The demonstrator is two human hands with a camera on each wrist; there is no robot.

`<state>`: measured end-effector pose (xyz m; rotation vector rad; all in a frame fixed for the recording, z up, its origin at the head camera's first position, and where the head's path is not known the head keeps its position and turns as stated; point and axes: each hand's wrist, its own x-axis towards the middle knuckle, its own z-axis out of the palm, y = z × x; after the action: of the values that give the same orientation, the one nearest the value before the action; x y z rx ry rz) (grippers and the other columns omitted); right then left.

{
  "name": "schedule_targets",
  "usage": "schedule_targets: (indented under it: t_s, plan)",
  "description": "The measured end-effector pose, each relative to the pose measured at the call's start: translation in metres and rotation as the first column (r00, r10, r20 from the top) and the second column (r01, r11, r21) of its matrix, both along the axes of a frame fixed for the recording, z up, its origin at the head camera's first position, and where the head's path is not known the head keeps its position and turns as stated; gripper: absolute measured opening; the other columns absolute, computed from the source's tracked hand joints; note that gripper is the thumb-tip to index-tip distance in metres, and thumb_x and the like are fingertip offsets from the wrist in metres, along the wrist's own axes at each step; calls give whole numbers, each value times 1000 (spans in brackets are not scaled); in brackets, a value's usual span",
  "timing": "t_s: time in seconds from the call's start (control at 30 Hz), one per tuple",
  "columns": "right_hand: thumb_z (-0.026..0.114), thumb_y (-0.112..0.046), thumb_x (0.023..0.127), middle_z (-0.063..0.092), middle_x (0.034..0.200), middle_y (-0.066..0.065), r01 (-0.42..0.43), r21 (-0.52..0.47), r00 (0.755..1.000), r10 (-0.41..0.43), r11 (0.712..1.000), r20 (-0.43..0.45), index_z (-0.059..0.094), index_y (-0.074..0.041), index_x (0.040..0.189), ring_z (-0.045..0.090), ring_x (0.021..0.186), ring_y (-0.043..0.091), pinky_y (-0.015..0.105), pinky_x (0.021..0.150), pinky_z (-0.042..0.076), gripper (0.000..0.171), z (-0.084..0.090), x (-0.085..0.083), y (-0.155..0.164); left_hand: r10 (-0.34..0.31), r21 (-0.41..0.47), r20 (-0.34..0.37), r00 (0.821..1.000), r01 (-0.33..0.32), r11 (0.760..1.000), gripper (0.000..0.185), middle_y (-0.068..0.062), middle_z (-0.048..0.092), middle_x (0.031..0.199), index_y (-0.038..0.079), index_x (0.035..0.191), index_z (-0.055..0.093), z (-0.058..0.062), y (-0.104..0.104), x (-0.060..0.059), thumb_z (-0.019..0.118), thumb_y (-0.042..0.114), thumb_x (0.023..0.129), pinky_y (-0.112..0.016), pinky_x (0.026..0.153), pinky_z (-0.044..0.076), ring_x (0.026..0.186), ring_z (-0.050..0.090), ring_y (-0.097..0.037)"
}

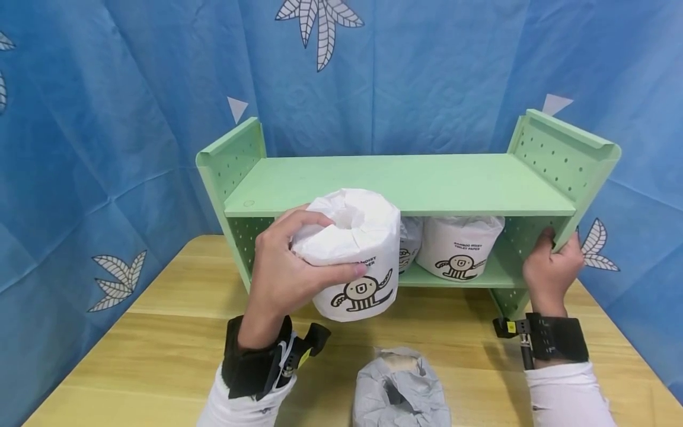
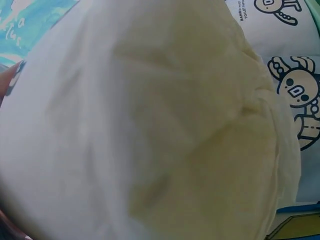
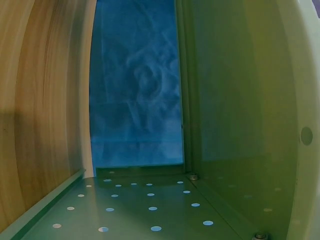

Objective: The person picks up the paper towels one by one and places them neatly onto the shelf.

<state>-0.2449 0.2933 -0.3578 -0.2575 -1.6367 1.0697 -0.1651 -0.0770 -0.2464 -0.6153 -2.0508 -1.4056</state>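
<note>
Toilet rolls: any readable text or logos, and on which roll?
"BAMBOO MOIST TOILET PAPER": small print on the shelved roll, above a cartoon figure; only just legible.
"...MOIST ...PER": held roll, partly covered by the left hand.
"BAMB... TOILET": cut off in the left wrist view.
Grey roll: none.

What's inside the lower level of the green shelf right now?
Inside the green shelf, on its lower level, stand two wrapped rolls: one in plain view, another mostly hidden behind the roll the left hand holds. That roll covers the left part.
</note>
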Motion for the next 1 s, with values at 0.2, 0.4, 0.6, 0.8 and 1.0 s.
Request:
schedule_targets:
  t_s: [0.2, 0.4, 0.6, 0.8, 1.0]
  plan:
    - [48, -16, 98, 43, 71, -24, 0, -1, 1000, 0, 1000, 20, 63, -6, 94, 45, 67, -1, 19, 62, 33, 19, -1, 2, -3, -1, -2, -18, 1000, 1, 1000, 51, -4, 69, 108, 9, 92, 70, 4, -1, 0, 97, 18, 49, -44, 78, 53, 103, 61, -21]
    - [48, -15, 98, 44, 71, -24, -9, -8, 1000, 9, 1000, 20, 58, -16, 85, 45, 66, -1, 20, 60, 33, 16, -3, 3, -4, 7, -5, -11, 1000, -7, 1000, 51, -3, 69, 107, 9, 92, 70, 8, -2, 2, 96, 19, 49, -43, 77, 54, 102, 61, -20]
    - [47, -13, 98, 43, 71, -24, 10, 12, 999, -11, 1000, 33, 57, 3, 90, 44, 65, -1, 20, 59, 32, 21, -4, 5, -3, 12, -11, -5, 1000, -12, 1000, 52, -1, 70, 107, 11, 92, 70, 14, -1, 3, 97, 20, 48, -43, 77, 54, 103, 61, -19]
    - [47, -12, 97, 47, 74, -25, 5, -1, 1000, -5, 1000, 29, 59, 9, 99, 47, 68, -2, 20, 60, 33, 24, -3, 5, -3, 7, 5, -17, 1000, -7, 1000, 52, -3, 70, 109, 10, 91, 70, 19, -2, 6, 97, 17, 47, -43, 79, 54, 104, 61, -19]
    - [48, -13, 97, 54, 84, -23, -2, -7, 1000, 2, 1000, 24, 63, 8, 108, 52, 78, -7, 15, 67, 39, 28, 0, 4, -2, 6, 16, -48, 999, -5, 1000, 53, -3, 69, 110, 10, 90, 70, 23, -3, 10, 98, 16, 45, -44, 80, 53, 105, 60, -19]
